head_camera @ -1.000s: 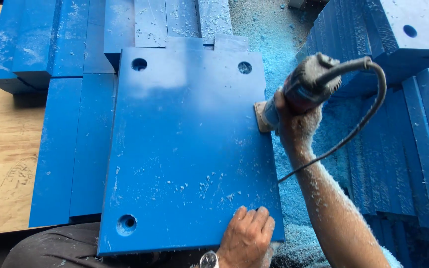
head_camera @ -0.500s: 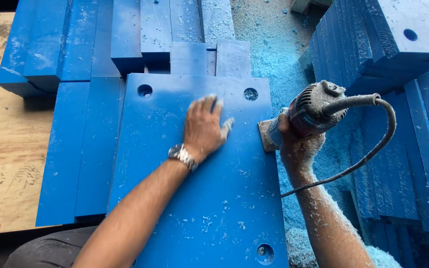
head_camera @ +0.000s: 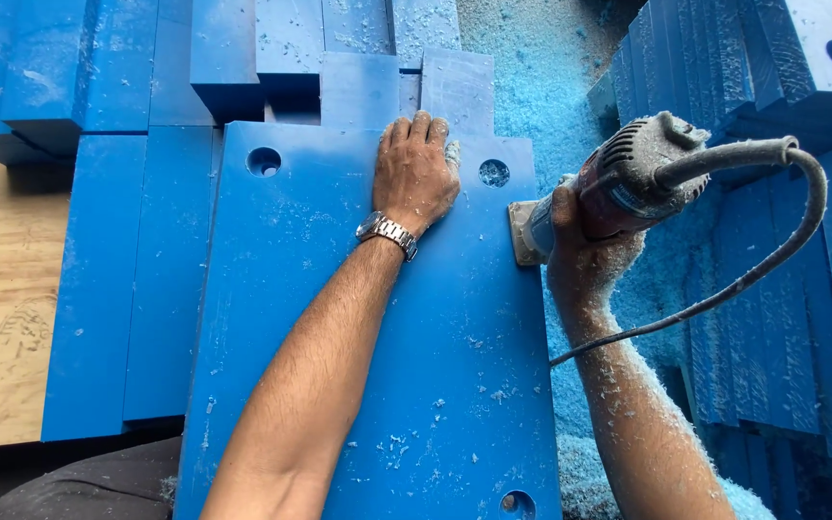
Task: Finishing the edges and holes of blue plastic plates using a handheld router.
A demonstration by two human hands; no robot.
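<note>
One big blue panel [head_camera: 377,337] on top of the stack, three drilled holes visible: two near the far edge, one at the near right corner. One corded power trimmer [head_camera: 618,183], one wristwatch [head_camera: 387,233]. Blue shavings [head_camera: 541,87] piled off the right side.

Left hand [head_camera: 414,173] flat on the panel, fingers together, tips at the far edge between the two holes. Right hand [head_camera: 580,246] wrapped tight round the trimmer body, tool base against the panel's right edge.

Versus half a second ago: left hand has slid further up to the far edge; trimmer is in about the same spot.

Head camera looks steeply down, close over the blue slab [head_camera: 377,327].
</note>
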